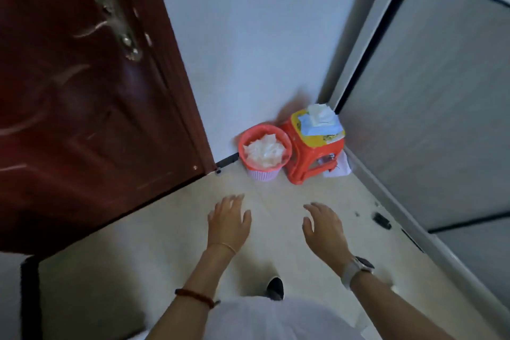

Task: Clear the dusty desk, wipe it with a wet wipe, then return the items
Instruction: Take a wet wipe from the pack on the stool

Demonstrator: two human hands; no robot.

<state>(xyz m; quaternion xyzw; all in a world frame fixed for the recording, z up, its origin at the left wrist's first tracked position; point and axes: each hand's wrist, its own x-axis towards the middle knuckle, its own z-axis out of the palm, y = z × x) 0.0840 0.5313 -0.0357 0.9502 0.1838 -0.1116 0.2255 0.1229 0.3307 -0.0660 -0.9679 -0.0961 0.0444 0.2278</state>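
**Both hands out, wipes waiting in the far corner**

From the head view, I am holding my left hand [229, 219] and right hand [323, 225] out over the pale floor [171, 243], fingers loosely spread and gripping nothing. The wet wipe pack [320, 120] is lying on the red stool [314, 154] in the far corner, touching nothing else. Just left of the stool, the bin [264, 154] is standing full of white crumpled material. The dark red door [82, 91] is filling the left.

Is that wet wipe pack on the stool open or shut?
Open, it seems: a white wipe sticks up out of the top of the blue wet wipe pack, which lies on the red stool.
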